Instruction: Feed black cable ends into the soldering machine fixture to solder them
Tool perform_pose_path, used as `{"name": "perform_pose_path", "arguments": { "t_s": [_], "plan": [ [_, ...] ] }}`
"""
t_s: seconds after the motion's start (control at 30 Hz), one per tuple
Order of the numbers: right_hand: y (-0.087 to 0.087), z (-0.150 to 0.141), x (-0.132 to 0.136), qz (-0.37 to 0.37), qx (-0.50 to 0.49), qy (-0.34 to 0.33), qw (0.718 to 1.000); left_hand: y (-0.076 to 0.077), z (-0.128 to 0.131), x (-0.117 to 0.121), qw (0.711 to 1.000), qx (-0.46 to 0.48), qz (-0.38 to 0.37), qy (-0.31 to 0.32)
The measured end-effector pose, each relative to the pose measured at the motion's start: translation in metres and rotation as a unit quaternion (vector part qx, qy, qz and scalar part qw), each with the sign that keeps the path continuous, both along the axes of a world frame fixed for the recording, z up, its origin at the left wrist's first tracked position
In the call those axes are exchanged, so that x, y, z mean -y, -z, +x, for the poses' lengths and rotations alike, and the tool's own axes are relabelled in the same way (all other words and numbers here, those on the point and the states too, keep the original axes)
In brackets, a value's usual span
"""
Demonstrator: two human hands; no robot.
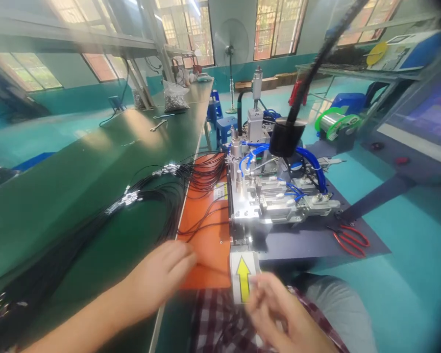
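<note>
My left hand (165, 274) is closed over the front of the orange board (209, 245), its fingers curled around a thin black cable (211, 268) that blurs away to the right. My right hand (274, 309) is smeared by motion, thumb and fingers pinched together beside a white plate with a yellow arrow (243, 279). Whatever sits in that pinch is too small to make out. Beyond both hands, a metal machine with blue air hoses (279, 186) stands against the board. Looped black cables (209, 169) lie across the board's far part.
A long bundle of black cables (59, 240) runs along the green table (106, 147). Red-handled pliers (351, 240) rest on the machine's grey base at right. A wrench (159, 125) and a bag of small metal parts (175, 98) lie farther back. A black hose (312, 73) hangs overhead.
</note>
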State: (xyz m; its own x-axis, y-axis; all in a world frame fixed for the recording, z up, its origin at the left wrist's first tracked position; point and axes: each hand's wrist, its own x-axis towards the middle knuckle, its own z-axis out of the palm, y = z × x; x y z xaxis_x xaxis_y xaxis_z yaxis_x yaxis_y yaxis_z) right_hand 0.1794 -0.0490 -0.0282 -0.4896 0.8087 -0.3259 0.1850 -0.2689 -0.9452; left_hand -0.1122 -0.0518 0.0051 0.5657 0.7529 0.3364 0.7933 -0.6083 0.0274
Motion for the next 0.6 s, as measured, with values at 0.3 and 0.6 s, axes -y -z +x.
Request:
{"name": "perform_pose_path", "arguments": {
  "t_s": [0.3, 0.6],
  "plan": [
    [-0.001, -0.010, -0.053, 0.005, -0.129, 0.141, 0.982, 0.017, 0.067, -0.030, 0.992, 0.096, -0.084, -0.001],
    [-0.014, 0.002, -0.054, 0.082, -0.002, 0.062, 0.995, 0.008, 0.122, -0.058, 0.805, 0.407, -0.423, -0.094]
  ]
}}
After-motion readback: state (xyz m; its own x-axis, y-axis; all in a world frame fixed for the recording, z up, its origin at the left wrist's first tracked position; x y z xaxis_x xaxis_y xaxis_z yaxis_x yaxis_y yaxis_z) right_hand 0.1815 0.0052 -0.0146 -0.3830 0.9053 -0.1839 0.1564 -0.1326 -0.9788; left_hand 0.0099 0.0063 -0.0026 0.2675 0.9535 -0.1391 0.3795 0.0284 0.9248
